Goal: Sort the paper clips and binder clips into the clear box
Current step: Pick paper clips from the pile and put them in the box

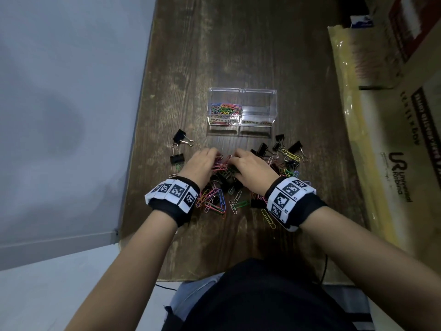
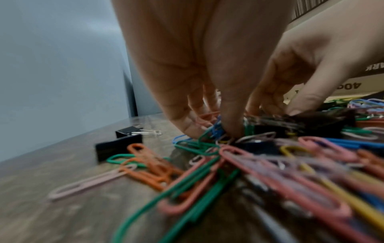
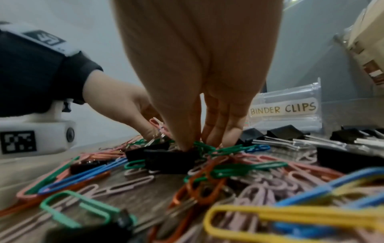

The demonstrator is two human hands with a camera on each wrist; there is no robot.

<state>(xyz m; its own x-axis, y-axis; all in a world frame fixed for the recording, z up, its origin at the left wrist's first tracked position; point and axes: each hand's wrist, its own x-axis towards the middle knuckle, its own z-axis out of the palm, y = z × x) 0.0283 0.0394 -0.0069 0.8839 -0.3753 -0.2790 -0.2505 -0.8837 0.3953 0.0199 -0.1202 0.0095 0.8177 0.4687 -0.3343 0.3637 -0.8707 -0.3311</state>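
Observation:
A clear box stands on the wooden table beyond my hands. Its left half, labelled PAPER CLIPS, holds coloured paper clips; its right half, labelled BINDER CLIPS, looks empty. A mixed pile of coloured paper clips and black binder clips lies under both hands. My left hand reaches down into the pile, thumb and fingers pinching paper clips. My right hand reaches in beside it, thumb on a black binder clip, fingers behind it.
Two loose binder clips lie left of the pile, and several more lie to its right with some paper clips. Large cardboard boxes line the table's right side. The table's left edge runs along a grey wall.

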